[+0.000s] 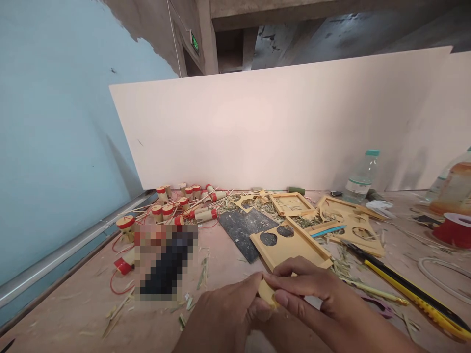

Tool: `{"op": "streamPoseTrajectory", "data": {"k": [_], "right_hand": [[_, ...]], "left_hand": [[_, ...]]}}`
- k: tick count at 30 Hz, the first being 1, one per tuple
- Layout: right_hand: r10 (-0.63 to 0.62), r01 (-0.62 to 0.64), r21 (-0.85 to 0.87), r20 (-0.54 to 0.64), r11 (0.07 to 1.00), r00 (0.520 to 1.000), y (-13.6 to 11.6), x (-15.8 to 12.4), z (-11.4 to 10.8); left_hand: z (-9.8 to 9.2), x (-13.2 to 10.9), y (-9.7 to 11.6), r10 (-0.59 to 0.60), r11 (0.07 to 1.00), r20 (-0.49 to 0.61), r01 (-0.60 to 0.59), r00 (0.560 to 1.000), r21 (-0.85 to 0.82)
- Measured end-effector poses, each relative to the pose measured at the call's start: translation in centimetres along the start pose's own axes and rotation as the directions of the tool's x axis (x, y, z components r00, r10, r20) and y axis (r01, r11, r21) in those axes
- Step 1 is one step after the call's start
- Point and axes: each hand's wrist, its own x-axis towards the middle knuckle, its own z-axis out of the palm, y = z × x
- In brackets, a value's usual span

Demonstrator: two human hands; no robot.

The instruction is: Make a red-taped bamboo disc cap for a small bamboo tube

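Note:
Both hands meet at the front of the table around a small tan piece with a curved edge (pixel 268 293). My left hand (pixel 228 306) pinches it from the left, fingers closed. From the right, my right hand (pixel 312 294) grips the same piece between thumb and fingers. Part of the piece is hidden by the fingers. Just beyond the hands lies a tan board (pixel 294 245) with raised edges and round holes cut out. A dark flat sheet (pixel 243 230) lies partly under that board.
Several red-banded bamboo cylinders (pixel 204 214) with sticks and red strings lie at the left. A yellow-black utility knife (pixel 408 289), a blue pencil-like stick (pixel 329 231) and more cut boards (pixel 371 240) lie right. Behind stand a water bottle (pixel 359 179) and a red spool (pixel 454 233).

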Motion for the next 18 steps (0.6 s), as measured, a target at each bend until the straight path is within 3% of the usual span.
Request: {"op": "streamPoseTrajectory", "data": {"k": [4, 10, 18], "right_hand": [[-0.014, 0.014, 0.002, 0.021, 1.0, 1.0, 1.4, 0.4, 0.2], [-0.115, 0.114, -0.023, -0.043, 0.993, 0.992, 2.4, 0.2, 0.5], [-0.23, 0.229, -0.02, -0.06, 0.973, 0.971, 2.6, 0.5, 0.3]], "left_hand": [[-0.5, 0.3, 0.4, -0.027, 0.999, 0.028, 0.028, 0.999, -0.041], [-1.3, 0.2, 1.0, -0.039, 0.987, 0.078, 0.05, 0.996, -0.152], [-0.5, 0.4, 0.1, -0.007, 0.995, 0.01, 0.008, 1.0, -0.104]]}}
